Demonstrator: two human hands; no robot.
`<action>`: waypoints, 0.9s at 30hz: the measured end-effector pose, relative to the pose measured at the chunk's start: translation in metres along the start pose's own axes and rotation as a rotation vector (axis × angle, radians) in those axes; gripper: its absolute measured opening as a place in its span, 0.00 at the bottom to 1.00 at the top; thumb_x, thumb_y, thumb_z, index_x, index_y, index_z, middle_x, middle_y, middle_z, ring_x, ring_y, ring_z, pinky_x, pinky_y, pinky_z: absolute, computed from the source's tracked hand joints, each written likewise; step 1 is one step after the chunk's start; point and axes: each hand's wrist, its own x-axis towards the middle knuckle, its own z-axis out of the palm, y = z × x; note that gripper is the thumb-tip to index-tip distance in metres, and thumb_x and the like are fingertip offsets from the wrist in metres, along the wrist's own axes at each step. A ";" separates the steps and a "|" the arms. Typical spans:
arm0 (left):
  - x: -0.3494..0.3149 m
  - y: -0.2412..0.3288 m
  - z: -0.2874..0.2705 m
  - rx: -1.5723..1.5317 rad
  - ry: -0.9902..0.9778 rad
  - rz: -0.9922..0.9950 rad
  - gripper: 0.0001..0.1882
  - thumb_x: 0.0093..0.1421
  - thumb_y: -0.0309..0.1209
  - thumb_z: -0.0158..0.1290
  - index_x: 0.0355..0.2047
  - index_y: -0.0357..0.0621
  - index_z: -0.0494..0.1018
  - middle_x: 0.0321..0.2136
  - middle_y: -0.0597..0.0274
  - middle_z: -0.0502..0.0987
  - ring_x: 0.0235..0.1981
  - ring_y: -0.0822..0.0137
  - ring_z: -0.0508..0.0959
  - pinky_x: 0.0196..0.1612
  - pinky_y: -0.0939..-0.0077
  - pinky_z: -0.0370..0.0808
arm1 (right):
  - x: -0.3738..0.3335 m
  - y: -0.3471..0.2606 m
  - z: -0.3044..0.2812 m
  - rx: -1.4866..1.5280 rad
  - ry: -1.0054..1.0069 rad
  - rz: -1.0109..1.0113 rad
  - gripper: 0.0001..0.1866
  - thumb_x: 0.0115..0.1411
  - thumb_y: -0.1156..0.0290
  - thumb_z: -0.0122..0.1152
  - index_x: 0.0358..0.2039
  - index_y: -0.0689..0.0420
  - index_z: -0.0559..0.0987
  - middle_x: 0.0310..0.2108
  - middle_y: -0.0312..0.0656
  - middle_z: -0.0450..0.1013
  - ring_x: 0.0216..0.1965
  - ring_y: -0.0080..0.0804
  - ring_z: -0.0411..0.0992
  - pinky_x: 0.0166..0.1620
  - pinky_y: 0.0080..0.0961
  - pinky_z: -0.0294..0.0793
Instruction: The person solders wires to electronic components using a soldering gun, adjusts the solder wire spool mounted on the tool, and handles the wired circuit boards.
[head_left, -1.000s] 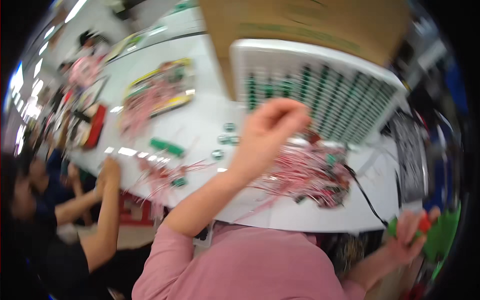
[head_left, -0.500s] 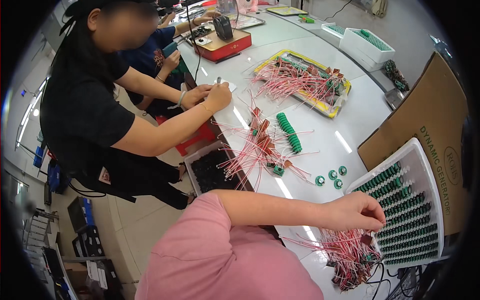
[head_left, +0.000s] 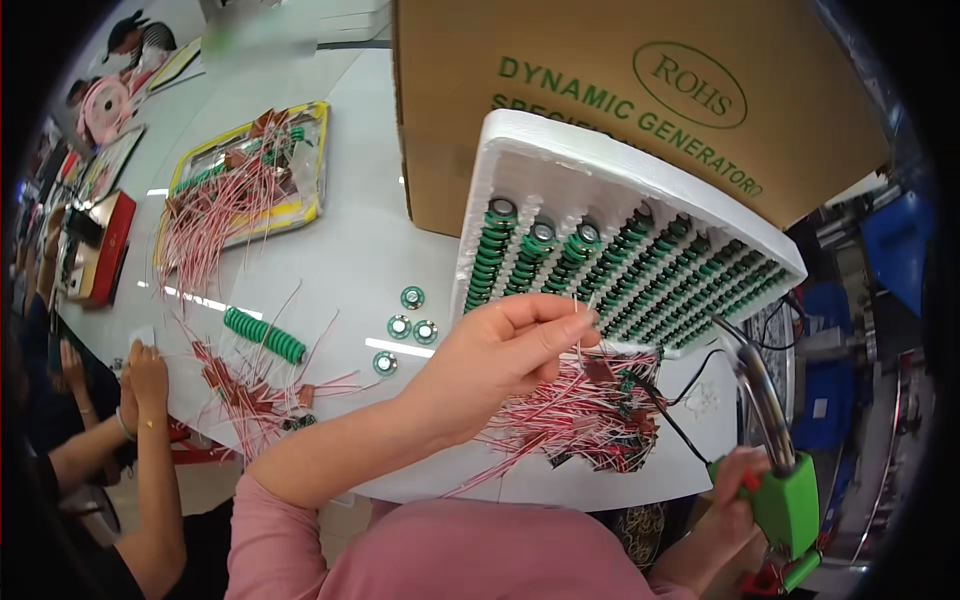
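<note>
Near the front edge of the white bench [head_left: 360,260], toward its right corner, lies a heap of pink and white wires [head_left: 545,405]. Above it, before the foam tray's [head_left: 590,143] lower edge, my left hand [head_left: 500,350] pinches a few thin wires [head_left: 576,304], thumb and forefinger pressed together. My right hand [head_left: 735,500], by the bench's front right corner, wraps round a green gun-shaped tool [head_left: 785,505]. I judge the wires light and bendy, likely smooth enough to slip and delicate at their ends; pinching just below the tips should suit.
</note>
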 end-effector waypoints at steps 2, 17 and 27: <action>0.003 -0.003 0.001 -0.035 -0.002 -0.022 0.09 0.58 0.31 0.48 0.37 0.41 0.70 0.32 0.62 0.73 0.23 0.84 0.69 0.18 0.92 0.57 | 0.006 0.004 0.012 -0.078 0.034 -0.050 0.20 0.35 0.63 0.70 0.10 0.62 0.68 0.08 0.37 0.62 0.08 0.23 0.58 0.13 0.18 0.52; 0.095 -0.003 -0.003 -0.045 0.088 -0.030 0.08 0.56 0.34 0.50 0.34 0.45 0.72 0.28 0.65 0.75 0.24 0.81 0.70 0.25 0.87 0.62 | 0.087 0.082 0.002 0.109 -0.281 0.131 0.34 0.51 0.51 0.58 0.50 0.59 0.61 0.09 0.30 0.60 0.08 0.16 0.54 0.13 0.14 0.52; 0.114 0.001 0.003 -0.044 0.154 -0.042 0.09 0.55 0.34 0.50 0.34 0.45 0.71 0.28 0.68 0.74 0.25 0.81 0.71 0.27 0.88 0.64 | 0.075 0.122 -0.044 -0.433 -0.172 0.012 0.23 0.47 0.61 0.62 0.42 0.60 0.71 0.34 0.41 0.71 0.36 0.32 0.70 0.38 0.23 0.68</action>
